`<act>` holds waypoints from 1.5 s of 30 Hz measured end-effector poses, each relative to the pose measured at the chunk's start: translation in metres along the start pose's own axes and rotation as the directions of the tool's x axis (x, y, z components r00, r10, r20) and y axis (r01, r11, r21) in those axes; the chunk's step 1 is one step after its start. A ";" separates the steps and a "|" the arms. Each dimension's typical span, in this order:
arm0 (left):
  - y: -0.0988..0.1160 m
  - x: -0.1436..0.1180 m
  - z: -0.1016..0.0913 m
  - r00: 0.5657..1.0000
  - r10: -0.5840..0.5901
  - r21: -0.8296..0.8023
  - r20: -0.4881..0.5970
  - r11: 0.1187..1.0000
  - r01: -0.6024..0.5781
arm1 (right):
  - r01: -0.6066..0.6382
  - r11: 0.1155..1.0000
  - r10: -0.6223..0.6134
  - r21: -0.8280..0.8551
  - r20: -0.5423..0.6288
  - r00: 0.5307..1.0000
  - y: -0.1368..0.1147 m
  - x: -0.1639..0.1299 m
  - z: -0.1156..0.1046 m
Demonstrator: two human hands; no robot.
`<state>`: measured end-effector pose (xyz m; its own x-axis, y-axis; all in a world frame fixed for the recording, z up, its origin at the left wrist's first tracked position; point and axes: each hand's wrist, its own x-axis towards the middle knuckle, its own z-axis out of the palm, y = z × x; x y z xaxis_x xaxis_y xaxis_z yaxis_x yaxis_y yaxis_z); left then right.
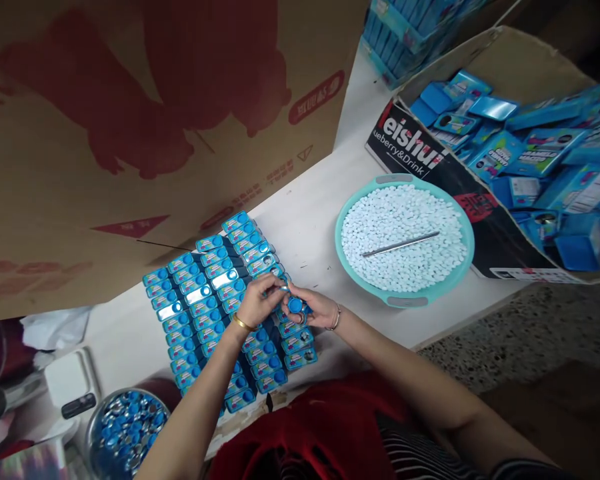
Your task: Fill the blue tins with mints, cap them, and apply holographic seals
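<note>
Several rows of small blue tins (215,293) lie side by side on the white table (305,220). My left hand (260,300), with a gold bangle on the wrist, hovers over the right rows and pinches something small at the fingertips. Beside it my right hand (315,308) holds a small blue round cap (295,305) over the tins. The two hands touch at the fingertips.
A teal basin (405,240) of white tablets with a metal rod (400,244) across it stands to the right. A cardboard box (510,153) of blue tins sits far right. A large cardboard sheet (130,120) leans at the back left. A bowl of blue caps (125,430) is at lower left.
</note>
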<state>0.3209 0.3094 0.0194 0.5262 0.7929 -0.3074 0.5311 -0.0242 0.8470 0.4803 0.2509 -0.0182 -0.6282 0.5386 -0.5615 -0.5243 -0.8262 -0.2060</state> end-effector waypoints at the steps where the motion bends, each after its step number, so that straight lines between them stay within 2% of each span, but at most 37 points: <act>1: -0.003 0.001 0.001 0.999 -0.036 0.002 -0.030 0.999 0.036 | -0.001 1.000 0.001 -0.009 -0.006 1.000 0.001 0.001 0.001; 3: -0.011 0.010 -0.002 0.980 -0.156 0.031 -0.126 0.986 0.161 | 0.038 0.999 -0.038 -0.002 -0.042 0.998 0.000 0.002 0.001; 6: -0.026 0.037 -0.013 0.892 -0.357 0.151 -0.277 0.901 0.408 | 0.143 0.989 -0.137 0.048 -0.117 0.984 -0.005 0.000 -0.001; 9: -0.036 0.067 -0.022 0.839 -0.486 0.325 -0.245 0.774 0.543 | 0.210 0.975 -0.197 0.075 -0.148 0.969 -0.010 -0.003 -0.004; 12: -0.037 0.089 -0.027 0.803 -0.573 0.467 -0.164 0.672 0.575 | 0.251 0.965 -0.234 0.080 -0.184 0.955 -0.012 -0.004 -0.008; 15: -0.033 0.098 -0.030 0.777 -0.620 0.547 -0.110 0.615 0.568 | 0.287 0.950 -0.255 0.120 -0.229 0.939 -0.010 -0.002 -0.009; 18: -0.027 0.097 -0.031 0.771 -0.620 0.614 -0.145 0.555 0.561 | 0.320 0.934 -0.272 0.156 -0.268 0.924 -0.007 0.003 -0.008; 20: -0.021 0.091 -0.030 0.793 -0.573 0.638 -0.208 0.535 0.554 | 0.341 0.925 -0.283 0.165 -0.299 0.911 -0.006 0.005 -0.007; 21: -0.018 0.086 -0.027 0.819 -0.525 0.631 -0.231 0.560 0.536 | 0.353 0.921 -0.292 0.165 -0.310 0.905 -0.005 0.006 -0.007; 23: -0.010 0.071 -0.019 0.899 -0.386 0.554 -0.208 0.711 0.434 | 0.378 0.911 -0.312 0.164 -0.325 0.893 -0.004 0.006 -0.005; 25: -0.003 0.050 -0.005 0.971 -0.217 0.377 -0.104 0.894 0.241 | 0.387 0.909 -0.319 0.156 -0.337 0.886 -0.002 0.005 -0.003; 26: 0.000 0.039 0.003 0.988 -0.140 0.281 -0.058 0.948 0.151 | 0.385 0.911 -0.318 0.146 -0.342 0.884 0.000 0.004 -0.001; 27: 0.002 0.029 0.011 0.995 -0.088 0.209 -0.040 0.973 0.094 | 0.377 0.917 -0.312 0.134 -0.348 0.884 0.002 0.004 0.000; 29: 0.004 0.012 0.025 0.994 -0.062 0.148 -0.093 0.986 0.075 | 0.355 0.928 -0.294 0.112 -0.364 0.883 0.006 0.003 0.004; 32: -0.001 0.004 0.031 0.954 -0.173 0.097 -0.246 0.975 0.201 | 0.355 0.930 -0.290 0.096 -0.404 0.868 0.011 0.004 0.007; 34: -0.007 0.011 0.025 0.908 -0.276 0.113 -0.315 0.939 0.325 | 0.371 0.924 -0.299 0.093 -0.427 0.853 0.012 0.004 0.005; 37: -0.012 0.031 0.014 0.863 -0.362 0.310 -0.353 0.825 0.473 | 0.379 0.921 -0.306 0.088 -0.438 0.846 0.012 0.003 -0.001; 40: -0.008 0.050 0.009 0.851 -0.431 0.505 -0.299 0.685 0.524 | 0.385 0.921 -0.323 0.063 -0.433 0.842 0.011 -0.001 -0.007; 45: -0.001 0.067 0.009 0.796 -0.567 0.683 -0.213 0.496 0.536 | 0.356 0.934 -0.323 0.008 -0.401 0.857 0.007 -0.005 -0.010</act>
<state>0.3611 0.3571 -0.0060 -0.0236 0.7743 -0.6323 0.9992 -0.0029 -0.0408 0.4856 0.2401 -0.0247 -0.1381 0.6623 -0.7363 -0.7184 -0.5788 -0.3859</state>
